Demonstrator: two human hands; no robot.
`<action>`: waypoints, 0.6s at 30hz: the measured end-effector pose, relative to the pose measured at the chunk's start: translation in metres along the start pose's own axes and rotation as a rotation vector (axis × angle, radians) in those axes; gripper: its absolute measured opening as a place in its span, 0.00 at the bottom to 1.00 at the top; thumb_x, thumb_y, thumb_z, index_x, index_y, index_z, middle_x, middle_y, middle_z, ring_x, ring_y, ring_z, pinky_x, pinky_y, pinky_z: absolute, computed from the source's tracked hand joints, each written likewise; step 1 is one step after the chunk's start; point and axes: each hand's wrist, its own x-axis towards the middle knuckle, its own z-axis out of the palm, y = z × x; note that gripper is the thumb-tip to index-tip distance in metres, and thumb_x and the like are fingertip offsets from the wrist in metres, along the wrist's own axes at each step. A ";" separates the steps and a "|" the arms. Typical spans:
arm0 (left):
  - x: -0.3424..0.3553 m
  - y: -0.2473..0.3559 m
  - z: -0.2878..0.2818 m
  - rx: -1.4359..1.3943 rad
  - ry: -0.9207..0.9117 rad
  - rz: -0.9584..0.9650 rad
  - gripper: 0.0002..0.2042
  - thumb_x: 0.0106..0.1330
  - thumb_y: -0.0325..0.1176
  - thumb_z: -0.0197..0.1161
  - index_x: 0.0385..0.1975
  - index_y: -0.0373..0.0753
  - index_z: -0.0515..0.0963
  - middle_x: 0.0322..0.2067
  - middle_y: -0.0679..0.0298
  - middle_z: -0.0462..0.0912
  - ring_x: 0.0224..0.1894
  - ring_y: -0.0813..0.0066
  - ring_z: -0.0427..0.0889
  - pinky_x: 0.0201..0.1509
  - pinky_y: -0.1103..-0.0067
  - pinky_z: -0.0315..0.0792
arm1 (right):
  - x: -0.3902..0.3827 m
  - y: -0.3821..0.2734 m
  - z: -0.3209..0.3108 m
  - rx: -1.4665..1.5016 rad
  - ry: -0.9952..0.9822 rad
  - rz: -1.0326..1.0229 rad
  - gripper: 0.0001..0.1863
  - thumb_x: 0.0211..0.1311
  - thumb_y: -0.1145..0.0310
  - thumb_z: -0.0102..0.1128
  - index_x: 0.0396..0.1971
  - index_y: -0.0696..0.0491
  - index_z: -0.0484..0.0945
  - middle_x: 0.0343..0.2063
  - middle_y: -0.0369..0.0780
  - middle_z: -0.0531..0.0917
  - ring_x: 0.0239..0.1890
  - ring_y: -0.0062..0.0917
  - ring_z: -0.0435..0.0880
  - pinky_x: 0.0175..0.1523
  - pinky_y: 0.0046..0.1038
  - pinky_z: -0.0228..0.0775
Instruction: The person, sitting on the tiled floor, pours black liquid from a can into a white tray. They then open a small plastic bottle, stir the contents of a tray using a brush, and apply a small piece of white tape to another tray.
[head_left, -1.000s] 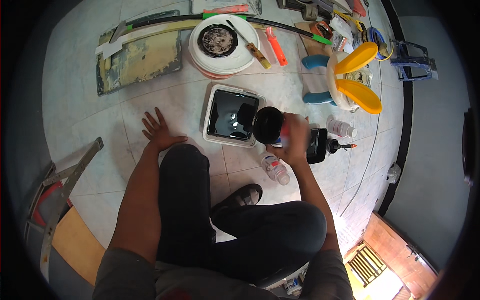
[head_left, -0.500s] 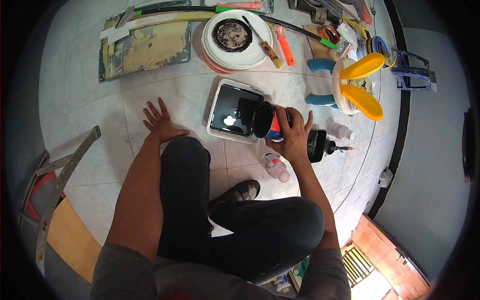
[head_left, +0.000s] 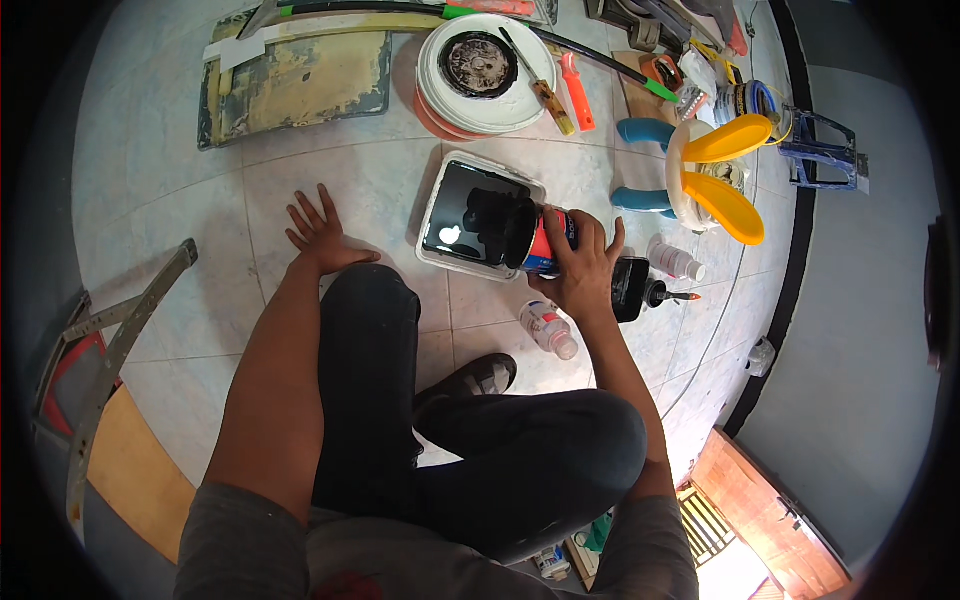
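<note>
My right hand (head_left: 588, 268) is closed around a red and blue paint can (head_left: 550, 242) whose dark inside walls show. The can lies tipped over on its side, its mouth toward the left, above the right edge of a white paint tray (head_left: 429, 212). Glossy black paint (head_left: 462, 215) covers the tray's inside; whether any runs from the can I cannot tell. My left hand (head_left: 320, 240) rests flat on the tiled floor with its fingers spread, left of the tray. A clear plastic bottle (head_left: 545, 328) stands or leans just below my right hand; its base is hard to make out.
Right of my hand sit a black container (head_left: 630, 288), a paintbrush (head_left: 680, 296) and another bottle (head_left: 676, 262). Beyond the tray is a white-lidded bucket (head_left: 437, 70) beside an orange-handled tool (head_left: 577, 92). A stained board (head_left: 300, 95), a stool-like yellow and blue object (head_left: 728, 138) and a ladder (head_left: 128, 342) surround these.
The view has shifted slightly. Both hands keep their places, with the can still tipped over the tray; the reflection on the black paint looks a little different.
</note>
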 end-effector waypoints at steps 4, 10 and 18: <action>0.000 -0.003 0.001 -0.005 -0.002 -0.003 0.89 0.35 0.73 0.84 0.78 0.51 0.08 0.77 0.34 0.04 0.78 0.25 0.06 0.75 0.27 0.26 | 0.002 -0.004 -0.001 -0.018 -0.012 -0.016 0.65 0.29 0.56 0.89 0.78 0.32 0.65 0.63 0.42 0.72 0.70 0.40 0.70 0.78 0.72 0.40; 0.000 -0.001 -0.001 0.018 -0.021 -0.009 0.88 0.37 0.72 0.84 0.77 0.52 0.07 0.76 0.33 0.05 0.78 0.24 0.07 0.74 0.26 0.28 | 0.002 -0.010 -0.006 -0.044 -0.016 -0.028 0.66 0.29 0.56 0.89 0.78 0.31 0.65 0.63 0.42 0.71 0.70 0.39 0.70 0.78 0.73 0.39; 0.001 -0.001 -0.002 0.021 -0.033 0.012 0.88 0.37 0.73 0.83 0.77 0.50 0.07 0.76 0.32 0.05 0.78 0.24 0.07 0.74 0.26 0.28 | -0.001 -0.011 -0.013 -0.049 -0.010 -0.038 0.66 0.28 0.57 0.88 0.78 0.32 0.65 0.63 0.42 0.72 0.71 0.39 0.70 0.78 0.73 0.38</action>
